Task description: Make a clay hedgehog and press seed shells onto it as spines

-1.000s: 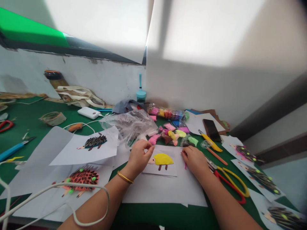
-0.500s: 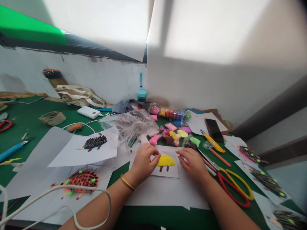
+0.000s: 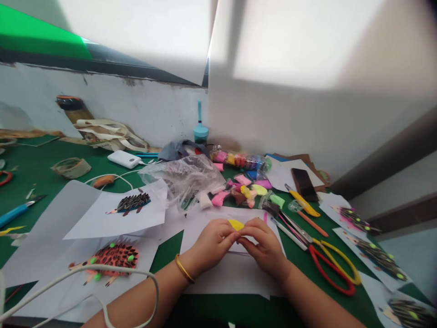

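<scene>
My left hand (image 3: 212, 243) and my right hand (image 3: 262, 246) meet fingertip to fingertip over a small white card with a yellow clay hedgehog (image 3: 236, 224) on it. Both hands have their fingers curled and pressed onto the card and the clay, covering most of it; only the top of the yellow shape shows. The card lies on larger white sheets (image 3: 235, 273) on the green table (image 3: 41, 168). A gold bangle circles my left wrist.
Red and yellow scissors (image 3: 332, 266) lie right of my right hand. Coloured clay lumps (image 3: 244, 189), a clear plastic bag (image 3: 186, 175), a phone (image 3: 302, 182) and a yellow knife (image 3: 302, 200) sit behind. Finished hedgehog sheets (image 3: 129, 202) lie left and right. A white cable (image 3: 112, 273) crosses my left forearm.
Both hands have moved inward from the card's sides and now meet over the yellow hedgehog, covering most of it. The view has shifted slightly.
</scene>
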### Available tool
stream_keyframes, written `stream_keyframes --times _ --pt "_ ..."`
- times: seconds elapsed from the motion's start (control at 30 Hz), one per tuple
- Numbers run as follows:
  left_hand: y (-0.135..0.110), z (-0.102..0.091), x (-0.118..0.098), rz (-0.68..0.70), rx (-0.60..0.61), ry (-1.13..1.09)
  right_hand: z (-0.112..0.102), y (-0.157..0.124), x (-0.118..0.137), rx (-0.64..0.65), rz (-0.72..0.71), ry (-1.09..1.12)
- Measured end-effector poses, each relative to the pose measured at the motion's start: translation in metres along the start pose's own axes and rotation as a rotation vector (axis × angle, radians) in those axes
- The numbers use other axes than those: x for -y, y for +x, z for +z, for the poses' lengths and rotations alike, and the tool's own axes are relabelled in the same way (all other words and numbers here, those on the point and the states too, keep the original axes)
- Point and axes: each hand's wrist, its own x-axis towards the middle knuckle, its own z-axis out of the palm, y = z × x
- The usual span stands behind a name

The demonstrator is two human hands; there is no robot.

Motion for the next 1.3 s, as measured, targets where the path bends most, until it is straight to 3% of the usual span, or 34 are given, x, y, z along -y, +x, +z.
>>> stream_keyframes --times 0.2,0.3,0.37,0.5,0.6,0.93,1.13,1.3 --pt "0.0 -0.003 -0.001 -0.041 0.036 -0.124 -0.005 -0.001 -0.007 0.007 -0.062 -0.064" --pt "0.0 -0.008 0.007 -0.047 -0.057 0.079 -0.018 0.001 -0.023 0.019 0.07 -0.251" --pt "0.001 -0.013 0.016 -0.071 -0.14 0.269 -0.028 0.001 -0.037 0.109 0.178 -0.421" --pt "0.0 -0.022 0.032 -0.084 -0.067 0.422 -0.036 -0.002 -0.06 0.278 0.284 -0.617" --pt "-0.001 -0.028 0.037 -0.093 0.043 0.483 -0.036 -0.005 -0.063 0.331 0.309 -0.67" --pt "-0.005 -0.031 0.036 -0.167 0.155 0.543 -0.042 -0.003 -0.059 0.276 0.356 -0.66" --pt "-0.004 -0.027 0.038 -0.099 0.127 0.536 -0.024 0.0 -0.06 0.204 0.309 -0.583" --pt "-0.003 -0.026 0.035 -0.096 0.142 0.54 -0.014 0.011 -0.055 0.261 0.332 -0.523"
